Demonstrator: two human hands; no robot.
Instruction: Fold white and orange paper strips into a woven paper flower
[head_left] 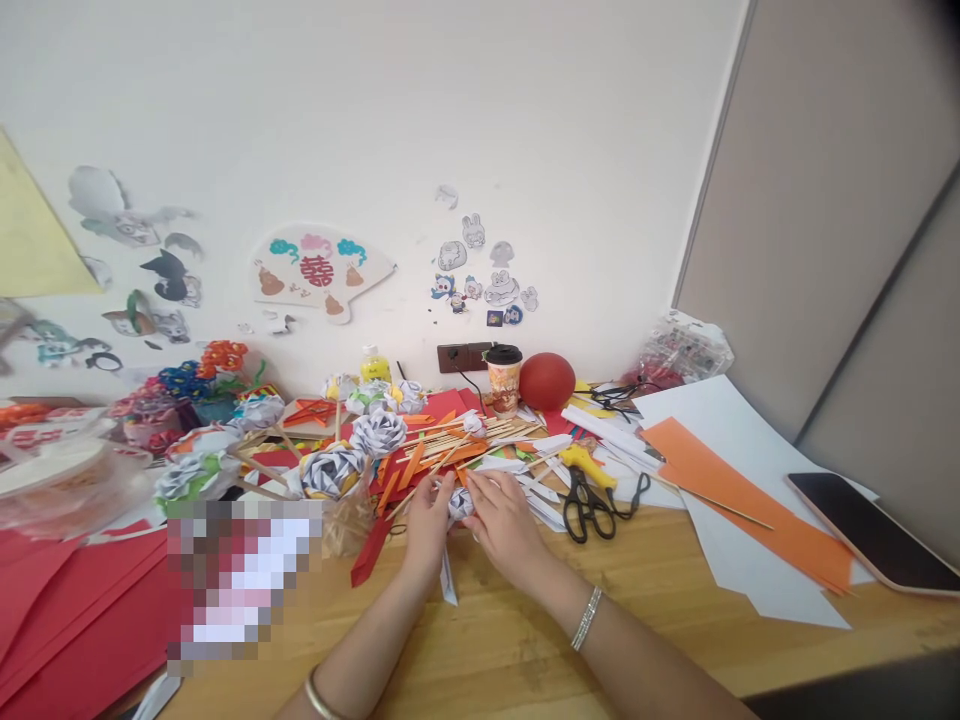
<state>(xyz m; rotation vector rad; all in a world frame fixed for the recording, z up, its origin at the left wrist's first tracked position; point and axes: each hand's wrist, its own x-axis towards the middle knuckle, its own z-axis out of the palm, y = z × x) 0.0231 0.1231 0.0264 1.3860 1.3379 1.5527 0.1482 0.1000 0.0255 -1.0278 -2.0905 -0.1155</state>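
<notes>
Between my two hands is a small white paper flower [460,504], its folds partly hidden by my fingers. My left hand [430,525] grips it from the left with bent fingers. From the right, my right hand [504,518] closes on it, fingertips near the top. A white paper strip [448,582] hangs down below the flower. Just beyond my fingers lies a heap of thin wooden sticks [450,440] and orange and red folded paper strips. Finished white paper roses [332,470] on sticks stand to the left of my left hand.
Black-handled scissors [589,508] and a yellow glue gun [587,465] lie right of my hands. A cup with a black lid [503,378] and a red balloon [547,381] stand behind. Orange paper [750,500] and a phone [874,530] lie right; red paper [82,610] lies left.
</notes>
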